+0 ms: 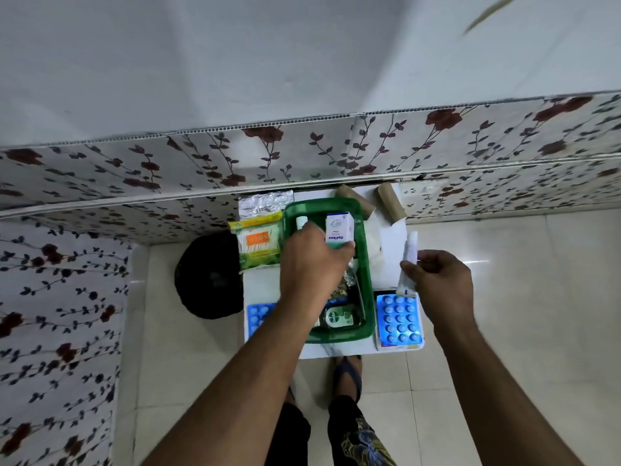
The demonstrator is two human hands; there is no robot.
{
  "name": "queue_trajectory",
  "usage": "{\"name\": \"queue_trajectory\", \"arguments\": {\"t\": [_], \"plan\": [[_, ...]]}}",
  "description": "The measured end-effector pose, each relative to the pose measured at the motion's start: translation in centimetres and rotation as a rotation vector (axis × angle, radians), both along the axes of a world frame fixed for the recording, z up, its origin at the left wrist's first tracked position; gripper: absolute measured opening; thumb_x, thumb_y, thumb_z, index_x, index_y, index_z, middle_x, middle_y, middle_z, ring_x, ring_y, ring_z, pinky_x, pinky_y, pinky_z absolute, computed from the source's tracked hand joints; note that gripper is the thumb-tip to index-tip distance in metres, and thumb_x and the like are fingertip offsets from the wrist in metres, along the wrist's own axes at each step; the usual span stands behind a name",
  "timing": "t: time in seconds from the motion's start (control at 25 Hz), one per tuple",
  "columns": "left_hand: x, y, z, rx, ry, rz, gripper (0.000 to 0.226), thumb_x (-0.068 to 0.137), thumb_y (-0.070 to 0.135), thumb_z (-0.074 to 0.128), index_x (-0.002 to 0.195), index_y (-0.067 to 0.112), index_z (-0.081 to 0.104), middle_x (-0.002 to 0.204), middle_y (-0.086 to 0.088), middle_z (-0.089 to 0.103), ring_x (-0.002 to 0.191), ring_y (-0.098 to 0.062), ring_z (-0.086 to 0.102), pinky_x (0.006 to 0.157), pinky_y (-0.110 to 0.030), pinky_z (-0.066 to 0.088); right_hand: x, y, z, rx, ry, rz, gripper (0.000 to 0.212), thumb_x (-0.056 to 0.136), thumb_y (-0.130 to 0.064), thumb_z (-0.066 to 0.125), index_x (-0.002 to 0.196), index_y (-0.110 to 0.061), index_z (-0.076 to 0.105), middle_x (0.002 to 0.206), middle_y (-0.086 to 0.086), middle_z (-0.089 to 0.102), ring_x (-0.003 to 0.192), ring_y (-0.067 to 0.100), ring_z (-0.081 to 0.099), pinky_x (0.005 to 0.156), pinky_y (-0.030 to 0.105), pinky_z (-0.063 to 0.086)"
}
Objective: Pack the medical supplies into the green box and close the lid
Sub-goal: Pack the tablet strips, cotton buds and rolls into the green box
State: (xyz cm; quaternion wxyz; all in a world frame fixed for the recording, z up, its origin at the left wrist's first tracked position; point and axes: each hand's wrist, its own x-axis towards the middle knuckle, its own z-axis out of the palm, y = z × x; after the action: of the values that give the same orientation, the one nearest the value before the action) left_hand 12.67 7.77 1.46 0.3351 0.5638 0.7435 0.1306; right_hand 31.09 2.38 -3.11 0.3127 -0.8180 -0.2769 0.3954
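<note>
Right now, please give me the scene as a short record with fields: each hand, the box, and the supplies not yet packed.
left hand: over the green box, holding a white carton
right hand: beside the box, holding a white tube
green box: open, on the white table; a green bottle lies inside
lid: not visible
still outside, left: cotton buds pack, foil strip, blue blister pack
still outside, right: blue blister pack, two brown rolls
</note>
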Motion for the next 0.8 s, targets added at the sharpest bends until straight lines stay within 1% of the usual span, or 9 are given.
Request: {"name": "queue_trajectory", "arguments": {"t": [0.12,0.2,0.28,0.36,0.44,0.52,0.64,0.72,0.8], "plan": [[2.0,1.5,-3.3,-0.095,0.012,0.017,0.034,0.076,0.045,0.074,0.081,0.013,0.064,0.074,0.001,0.066,0.064,-0.018,0.062,0.042,-0.024,0.032,0.8,0.4,0.4,0.019,-0.003,0.001,0.018,0.076,-0.024,0.078,0.077,-0.031,0.062,0.081,0.001,0.071,0.077,0.020,0.069,0.077,0.041,0.057],[2.4,1.8,-5.0,-0.124,-0.014,0.022,0.026,0.081,0.040,0.070,0.080,0.016,0.063,0.073,0.001,0.065,0.063,-0.018,0.062,0.047,-0.025,0.039,1.3,0.8,0.6,0.021,0.002,0.003,0.019,0.076,-0.022,0.078,0.078,-0.032,0.062,0.081,0.000,0.071,0.077,0.020,0.069,0.078,0.042,0.057],[2.4,1.8,-6.0,-0.112,-0.060,0.020,0.010,0.083,0.027,0.069,0.089,0.019,0.066,0.083,0.000,0.070,0.071,-0.018,0.066,0.056,-0.025,0.049,1.4,1.0,0.8,0.018,0.005,0.004,0.019,0.077,-0.022,0.078,0.077,-0.032,0.062,0.080,-0.003,0.070,0.076,0.017,0.069,0.078,0.042,0.058],[2.4,1.7,-6.4,-0.089,-0.091,0.013,0.018,0.083,0.017,0.071,0.100,0.018,0.069,0.091,0.000,0.074,0.076,-0.016,0.068,0.064,-0.027,0.053,1.1,1.2,1.0,0.014,0.019,0.014,0.016,0.078,-0.023,0.077,0.080,-0.030,0.064,0.082,-0.005,0.070,0.077,0.016,0.069,0.078,0.043,0.058],[2.4,1.7,-6.5,-0.104,-0.122,0.001,0.023,0.083,0.015,0.071,0.106,0.017,0.069,0.095,-0.001,0.075,0.077,-0.015,0.068,0.065,-0.025,0.053,0.5,1.4,1.1,-0.002,0.029,0.027,0.014,0.079,-0.023,0.077,0.090,-0.023,0.068,0.085,-0.003,0.071,0.081,0.019,0.069,0.080,0.046,0.057],[2.1,1.8,-6.1,-0.118,-0.130,-0.030,0.025,0.086,0.016,0.067,0.111,0.015,0.068,0.099,-0.001,0.074,0.072,-0.013,0.066,0.059,-0.022,0.049,-0.2,1.7,1.6,-0.014,0.011,0.042,0.021,0.079,-0.024,0.076,0.098,-0.017,0.070,0.087,-0.003,0.071,0.083,0.018,0.068,0.081,0.045,0.056],[-0.5,1.3,-3.8,-0.033,-0.132,-0.122,0.030,0.090,0.016,0.058,0.120,0.017,0.064,0.098,0.000,0.072,0.049,-0.003,0.058,0.044,-0.015,0.040,-2.5,2.3,2.9,0.008,-0.043,0.118,0.020,0.078,-0.027,0.077,0.096,-0.021,0.070,0.082,-0.011,0.070,0.078,0.011,0.067,0.077,0.037,0.056],[-3.5,0.9,-1.9,0.077,-0.149,-0.107,0.025,0.089,0.018,0.059,0.112,0.023,0.067,0.091,0.009,0.070,0.050,0.000,0.059,0.041,-0.009,0.038,-5.1,3.2,3.7,0.004,-0.078,0.226,0.018,0.077,-0.029,0.076,0.093,-0.021,0.072,0.078,-0.011,0.071,0.077,0.014,0.067,0.073,0.031,0.054],[-6.8,0.7,-0.8,0.147,-0.161,0.042,0.017,0.088,0.020,0.060,0.099,0.028,0.069,0.083,0.014,0.068,0.055,0.001,0.061,0.043,-0.010,0.040,-8.1,4.3,3.6,-0.060,-0.196,0.400,0.016,0.077,-0.029,0.071,0.086,-0.016,0.071,0.076,-0.003,0.071,0.076,0.022,0.066,0.066,0.030,0.050]]}}
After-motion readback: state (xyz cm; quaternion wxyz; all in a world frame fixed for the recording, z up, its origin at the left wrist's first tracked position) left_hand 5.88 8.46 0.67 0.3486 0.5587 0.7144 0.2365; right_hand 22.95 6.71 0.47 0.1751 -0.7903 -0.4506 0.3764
